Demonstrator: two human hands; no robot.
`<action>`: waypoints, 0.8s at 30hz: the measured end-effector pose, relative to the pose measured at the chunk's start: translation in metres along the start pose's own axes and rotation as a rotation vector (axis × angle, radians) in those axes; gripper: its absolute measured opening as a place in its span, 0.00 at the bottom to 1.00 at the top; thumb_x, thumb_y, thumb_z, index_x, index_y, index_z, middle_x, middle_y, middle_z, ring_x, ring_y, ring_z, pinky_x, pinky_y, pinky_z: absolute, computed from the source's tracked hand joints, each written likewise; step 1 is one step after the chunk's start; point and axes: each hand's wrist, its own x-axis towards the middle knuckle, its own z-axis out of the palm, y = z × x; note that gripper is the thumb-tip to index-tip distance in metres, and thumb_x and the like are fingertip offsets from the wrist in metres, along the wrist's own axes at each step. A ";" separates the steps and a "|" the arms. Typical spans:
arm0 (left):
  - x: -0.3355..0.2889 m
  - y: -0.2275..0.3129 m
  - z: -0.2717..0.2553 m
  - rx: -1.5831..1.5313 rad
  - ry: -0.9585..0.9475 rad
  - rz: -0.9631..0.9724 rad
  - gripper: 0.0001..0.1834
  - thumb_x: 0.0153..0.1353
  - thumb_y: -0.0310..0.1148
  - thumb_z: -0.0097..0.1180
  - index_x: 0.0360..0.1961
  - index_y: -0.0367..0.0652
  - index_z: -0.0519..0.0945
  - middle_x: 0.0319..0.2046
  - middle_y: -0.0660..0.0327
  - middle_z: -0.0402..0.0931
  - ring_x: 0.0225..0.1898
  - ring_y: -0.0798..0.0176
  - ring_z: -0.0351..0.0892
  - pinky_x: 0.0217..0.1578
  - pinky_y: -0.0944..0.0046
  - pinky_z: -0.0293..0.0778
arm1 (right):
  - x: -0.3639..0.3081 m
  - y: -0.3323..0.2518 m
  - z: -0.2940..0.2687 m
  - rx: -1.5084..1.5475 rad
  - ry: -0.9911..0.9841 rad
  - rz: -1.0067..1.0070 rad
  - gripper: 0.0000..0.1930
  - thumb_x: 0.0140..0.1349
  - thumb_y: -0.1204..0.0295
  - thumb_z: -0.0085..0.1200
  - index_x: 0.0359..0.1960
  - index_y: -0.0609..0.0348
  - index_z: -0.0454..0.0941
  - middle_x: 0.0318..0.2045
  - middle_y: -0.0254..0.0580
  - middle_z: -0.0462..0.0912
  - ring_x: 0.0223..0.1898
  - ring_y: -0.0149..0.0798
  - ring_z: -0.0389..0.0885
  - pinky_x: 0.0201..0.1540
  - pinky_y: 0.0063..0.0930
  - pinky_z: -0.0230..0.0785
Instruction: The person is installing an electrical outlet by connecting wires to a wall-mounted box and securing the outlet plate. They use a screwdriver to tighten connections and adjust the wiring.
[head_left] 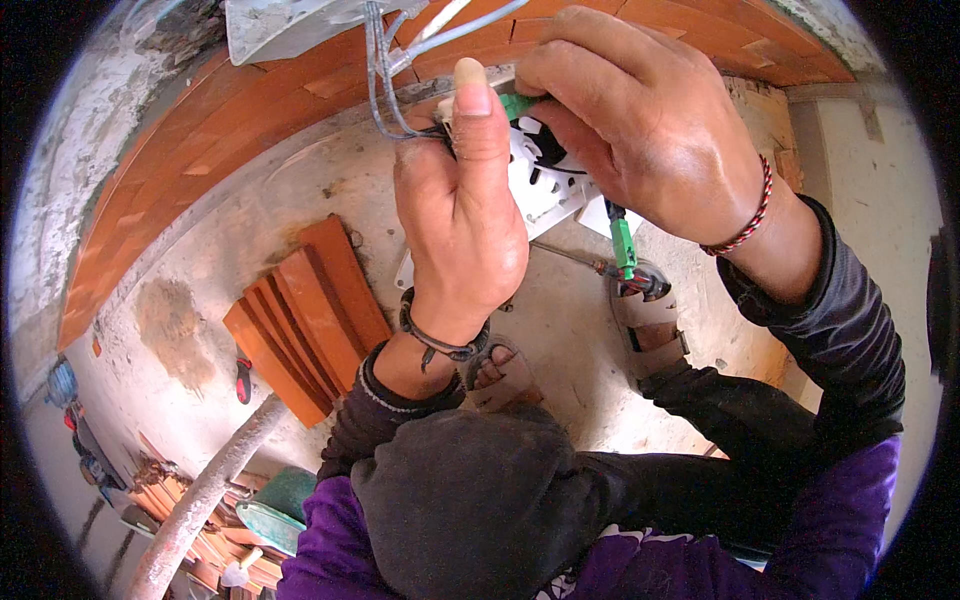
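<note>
My left hand is closed with its thumb upright around the edge of a white slotted plastic tray; its other fingers are mostly hidden behind. At the tray's top, my right hand pinches a small green cable connector between thumb and fingers. Black cable parts lie against the tray beneath the right fingers. A second green connector dangles on a dark lead below the right palm. Thin grey cables loop down from above to the left hand.
A pale grey box sits at the top against the orange brick wall. On the floor lie orange grooved bricks and a red-black tool handle. A pole, a green basin and a trowel are lower left.
</note>
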 end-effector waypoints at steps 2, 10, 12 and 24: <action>-0.001 0.003 0.001 -0.010 0.011 -0.132 0.27 0.74 0.50 0.43 0.24 0.39 0.74 0.17 0.67 0.67 0.22 0.72 0.61 0.23 0.63 0.59 | -0.002 -0.001 -0.002 -0.014 -0.059 0.002 0.12 0.57 0.78 0.63 0.42 0.63 0.76 0.37 0.33 0.78 0.35 0.29 0.78 0.36 0.29 0.71; 0.002 0.009 -0.005 -0.170 -0.043 -0.274 0.31 0.75 0.55 0.34 0.49 0.35 0.77 0.38 0.60 0.81 0.38 0.69 0.81 0.39 0.67 0.77 | 0.009 0.011 0.009 0.168 0.113 -0.119 0.09 0.49 0.74 0.55 0.32 0.65 0.75 0.35 0.46 0.74 0.34 0.49 0.78 0.34 0.37 0.74; 0.004 0.011 -0.004 -0.263 -0.052 -0.271 0.33 0.76 0.54 0.31 0.41 0.35 0.80 0.33 0.60 0.82 0.34 0.71 0.82 0.36 0.69 0.78 | 0.010 0.016 0.010 0.163 0.169 -0.177 0.09 0.48 0.76 0.56 0.32 0.65 0.76 0.37 0.46 0.76 0.35 0.48 0.78 0.35 0.36 0.74; 0.001 -0.031 -0.013 -0.346 0.053 -0.122 0.25 0.74 0.50 0.39 0.53 0.36 0.70 0.43 0.60 0.77 0.44 0.71 0.77 0.47 0.67 0.73 | -0.024 0.002 0.008 0.595 0.434 0.574 0.07 0.60 0.78 0.60 0.39 0.62 0.76 0.36 0.33 0.78 0.35 0.28 0.78 0.37 0.27 0.72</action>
